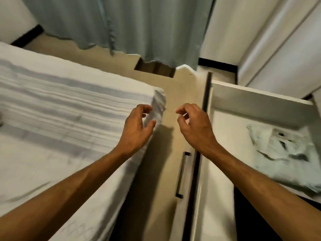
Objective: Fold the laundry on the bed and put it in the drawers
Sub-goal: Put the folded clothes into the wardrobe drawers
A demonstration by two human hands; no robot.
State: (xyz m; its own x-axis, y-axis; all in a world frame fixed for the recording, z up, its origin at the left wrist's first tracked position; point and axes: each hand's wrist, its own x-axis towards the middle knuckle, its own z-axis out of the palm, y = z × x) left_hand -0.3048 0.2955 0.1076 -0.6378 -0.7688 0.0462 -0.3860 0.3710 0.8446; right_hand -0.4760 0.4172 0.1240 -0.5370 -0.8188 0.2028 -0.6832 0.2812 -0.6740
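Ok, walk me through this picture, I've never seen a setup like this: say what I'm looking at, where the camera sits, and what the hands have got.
There is no machine here. A person wears a camera on the head, looking forward and down, so both forearms reach in from the bottom. The left hand hangs over the corner of the bed, which has a white striped cover. The right hand is over the floor between the bed and an open drawer. Both hands have loosely curled fingers and hold nothing. In the drawer lies a pale folded garment. A grey-green curtain hangs behind.
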